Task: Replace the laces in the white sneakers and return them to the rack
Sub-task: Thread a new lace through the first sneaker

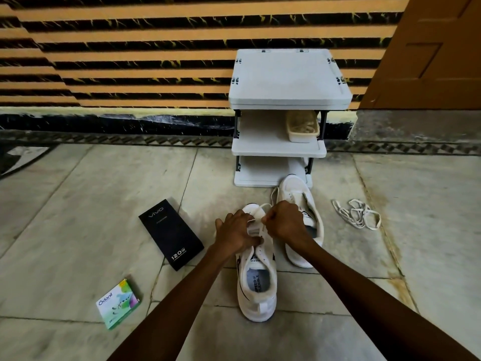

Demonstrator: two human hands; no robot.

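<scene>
Lacing is the job right now. The right hand (283,222) pinches a white lace (260,208) between thumb and finger, with the fingers curled tight. The left hand (235,230) curls over the front of the near sneaker (256,285) and holds it down. Its thumb may pinch the lace too, but the view is too small to be sure.

The near sneaker sits right under both hands. Its heel is on the person's side of the grip. Its toe is on the far side, mostly hidden under the knuckles. So it points away from the person, toward the rack (286,74). Its long line runs from the person out to the rack, with only a small lean.

To do this well, the left hand should stop the shoe from sliding while the right hand pulls. The lace should lie flat, not twisted, and both ends should come out the same length. A soft, even pull is best, so the holes do not bunch up.

The other sneaker (295,190) lies just past the right hand, close to the foot of the rack. Loose laces (356,213) lie further out on that same side. Left of the left hand lie a black box (170,235) and a green box (118,303).
</scene>
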